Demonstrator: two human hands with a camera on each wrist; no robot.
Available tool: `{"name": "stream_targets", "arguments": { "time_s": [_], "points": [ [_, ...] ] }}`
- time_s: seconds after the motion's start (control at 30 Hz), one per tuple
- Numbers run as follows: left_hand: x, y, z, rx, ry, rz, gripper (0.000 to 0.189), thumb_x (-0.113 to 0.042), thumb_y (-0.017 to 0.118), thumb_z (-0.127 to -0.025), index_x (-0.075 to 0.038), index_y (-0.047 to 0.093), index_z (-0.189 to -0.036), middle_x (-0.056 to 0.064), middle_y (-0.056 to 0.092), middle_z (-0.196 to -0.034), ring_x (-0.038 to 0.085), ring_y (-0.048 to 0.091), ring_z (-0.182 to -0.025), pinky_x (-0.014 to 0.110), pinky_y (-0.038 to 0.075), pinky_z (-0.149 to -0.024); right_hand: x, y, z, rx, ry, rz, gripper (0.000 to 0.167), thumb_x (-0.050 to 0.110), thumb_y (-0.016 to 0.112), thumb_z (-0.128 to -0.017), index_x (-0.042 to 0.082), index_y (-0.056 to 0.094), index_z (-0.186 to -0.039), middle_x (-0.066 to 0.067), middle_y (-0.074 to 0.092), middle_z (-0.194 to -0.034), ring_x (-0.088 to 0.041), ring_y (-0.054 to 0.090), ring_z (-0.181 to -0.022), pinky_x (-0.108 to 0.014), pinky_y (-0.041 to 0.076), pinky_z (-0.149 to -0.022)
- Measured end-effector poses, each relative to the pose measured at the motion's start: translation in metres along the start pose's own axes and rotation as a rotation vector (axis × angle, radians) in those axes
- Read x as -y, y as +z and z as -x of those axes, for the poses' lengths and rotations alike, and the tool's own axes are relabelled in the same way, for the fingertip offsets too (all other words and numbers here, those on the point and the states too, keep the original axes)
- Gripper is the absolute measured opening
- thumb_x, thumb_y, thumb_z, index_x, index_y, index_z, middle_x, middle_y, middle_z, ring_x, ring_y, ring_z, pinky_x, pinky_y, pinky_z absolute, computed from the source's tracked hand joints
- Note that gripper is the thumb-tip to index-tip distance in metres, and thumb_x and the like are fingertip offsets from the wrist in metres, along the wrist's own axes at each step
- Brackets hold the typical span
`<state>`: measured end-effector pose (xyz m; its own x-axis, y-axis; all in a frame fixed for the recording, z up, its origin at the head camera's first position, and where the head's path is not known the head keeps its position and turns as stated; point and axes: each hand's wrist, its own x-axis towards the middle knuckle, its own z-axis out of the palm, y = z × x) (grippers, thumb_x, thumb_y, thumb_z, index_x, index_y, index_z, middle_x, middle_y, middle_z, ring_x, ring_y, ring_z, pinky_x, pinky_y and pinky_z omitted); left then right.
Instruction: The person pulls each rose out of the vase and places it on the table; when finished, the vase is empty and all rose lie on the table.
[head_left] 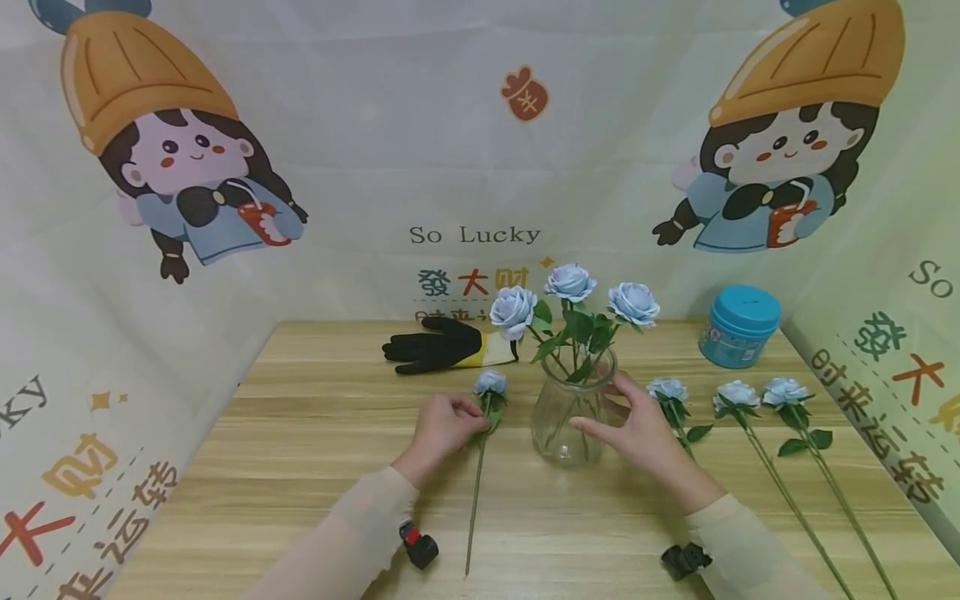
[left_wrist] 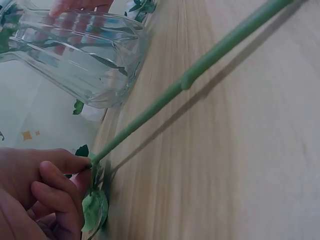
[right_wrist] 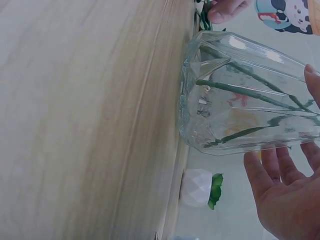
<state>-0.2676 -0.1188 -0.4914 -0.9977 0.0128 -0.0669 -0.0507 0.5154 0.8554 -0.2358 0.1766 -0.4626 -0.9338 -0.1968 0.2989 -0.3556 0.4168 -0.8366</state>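
Observation:
My left hand (head_left: 450, 427) pinches a pale blue rose (head_left: 491, 382) high on its green stem, near the leaves. The stem (left_wrist: 150, 112) slants just above the wooden table, its lower end pointing toward me. Around the right side of a clear glass vase (head_left: 551, 433) my right hand (head_left: 637, 429) holds on, thumb in front and fingers behind. The vase stands upright with three blue roses (head_left: 572, 283) in it. Their stems (right_wrist: 245, 92) show through the glass in the right wrist view.
Three more blue roses (head_left: 738, 395) lie on the table's right side. A blue lidded tub (head_left: 740, 327) stands at the back right. Behind the vase lies a black and yellow work glove (head_left: 442, 346). In the right wrist view, a white faceted object (right_wrist: 196, 187) has a green top.

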Motion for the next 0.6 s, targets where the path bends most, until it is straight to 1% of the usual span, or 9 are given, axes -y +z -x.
{"name": "stream_targets", "arguments": {
  "time_s": [0.23,0.4,0.6],
  "points": [
    [-0.0015,0.0016,0.0028,0.005,0.006,-0.008,0.011,-0.010,0.083,-0.083,-0.006,0.073,-0.085,0.001,0.071,-0.065,0.009,0.050,-0.039,0.023,0.048,-0.048,-0.0001,-0.0008,-0.0012,0.006,0.003,0.012,0.072,0.020,0.089,-0.082,0.013,0.054,-0.145,-0.011,0.058,-0.143,-0.035,0.059,-0.128,-0.047,0.053,-0.107],
    [-0.0030,0.0017,0.0030,0.005,0.004,-0.014,0.012,-0.011,0.084,-0.084,-0.006,0.074,-0.088,0.002,0.072,-0.069,0.009,0.051,-0.040,0.023,0.048,-0.045,-0.0006,-0.0011,-0.0018,0.010,0.000,0.015,0.072,0.021,0.089,-0.083,0.014,0.054,-0.146,-0.011,0.058,-0.143,-0.035,0.059,-0.127,-0.049,0.053,-0.107],
    [-0.0044,0.0006,0.0037,-0.002,0.010,-0.033,0.015,-0.012,0.085,-0.083,-0.006,0.073,-0.091,0.004,0.073,-0.074,0.010,0.053,-0.042,0.024,0.049,-0.044,0.0003,-0.0013,-0.0016,0.013,-0.010,0.008,0.072,0.020,0.089,-0.083,0.014,0.054,-0.145,-0.011,0.059,-0.142,-0.036,0.059,-0.127,-0.049,0.053,-0.107]
  ]
}}
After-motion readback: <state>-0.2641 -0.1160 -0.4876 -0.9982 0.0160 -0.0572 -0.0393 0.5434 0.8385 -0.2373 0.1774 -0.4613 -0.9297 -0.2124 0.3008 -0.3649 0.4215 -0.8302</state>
